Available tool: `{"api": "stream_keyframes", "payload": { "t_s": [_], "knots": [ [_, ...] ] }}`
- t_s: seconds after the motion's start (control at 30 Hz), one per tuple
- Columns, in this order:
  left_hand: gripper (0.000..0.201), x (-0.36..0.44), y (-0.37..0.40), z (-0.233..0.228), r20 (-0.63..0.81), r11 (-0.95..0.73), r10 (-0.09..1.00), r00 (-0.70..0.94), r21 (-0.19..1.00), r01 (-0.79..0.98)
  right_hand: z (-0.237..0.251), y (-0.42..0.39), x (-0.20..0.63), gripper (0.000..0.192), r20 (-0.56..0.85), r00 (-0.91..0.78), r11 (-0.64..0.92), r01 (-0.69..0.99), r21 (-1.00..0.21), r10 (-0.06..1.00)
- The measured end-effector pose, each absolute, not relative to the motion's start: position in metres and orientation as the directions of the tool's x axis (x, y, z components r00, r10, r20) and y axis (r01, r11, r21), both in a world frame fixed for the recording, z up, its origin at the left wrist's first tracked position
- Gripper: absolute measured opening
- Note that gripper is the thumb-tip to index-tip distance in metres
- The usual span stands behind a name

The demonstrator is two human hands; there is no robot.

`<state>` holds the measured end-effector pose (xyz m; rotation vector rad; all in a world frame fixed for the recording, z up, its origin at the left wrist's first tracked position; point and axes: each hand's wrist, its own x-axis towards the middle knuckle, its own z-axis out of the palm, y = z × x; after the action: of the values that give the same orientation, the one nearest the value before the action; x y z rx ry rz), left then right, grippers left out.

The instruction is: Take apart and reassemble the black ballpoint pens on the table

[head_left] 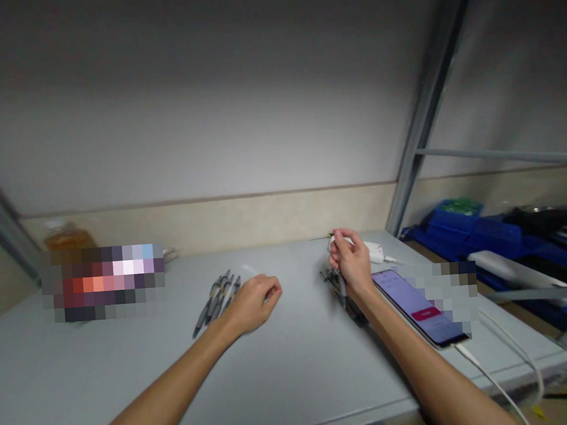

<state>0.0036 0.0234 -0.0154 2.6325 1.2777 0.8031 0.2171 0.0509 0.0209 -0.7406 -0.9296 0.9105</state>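
My right hand (349, 259) is closed around a grey pen (342, 289), whose lower end sticks out below the fingers. Beneath that hand lie several dark pens (356, 314), partly covered by it. A thin stick with a yellow part (330, 236) shows just behind the right fingertips; whether it touches them I cannot tell. My left hand (256, 300) rests low over the table with its fingers curled in, and nothing sticks out of it. Several grey and black pens (214, 301) lie side by side just left of that hand.
A phone (416, 307) with a white cable (489, 376) lies right of my right forearm. Behind the hand is a white charger (374, 251). A blurred-out item stands left on the grey table (276, 381), before an amber container (69, 239). Metal posts (411, 126) frame the table.
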Motion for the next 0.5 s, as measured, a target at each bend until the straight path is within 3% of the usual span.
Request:
{"api": "stream_keyframes", "payload": {
  "t_s": [0.27, 0.5],
  "knots": [
    [0.020, 0.019, 0.005, 0.000, 0.550, -0.802, 0.546, 0.632, 0.124, 0.584, 0.020, 0.050, 0.216, 0.033, 0.333, 0.298, 0.421, -0.308, -0.853, 0.894],
    [0.029, 0.041, -0.025, 0.010, 0.516, -0.876, 0.255, 0.818, -0.235, 0.421, 0.020, 0.047, 0.214, 0.039, 0.336, 0.284, 0.414, -0.288, -0.864, 0.898]
  ]
}}
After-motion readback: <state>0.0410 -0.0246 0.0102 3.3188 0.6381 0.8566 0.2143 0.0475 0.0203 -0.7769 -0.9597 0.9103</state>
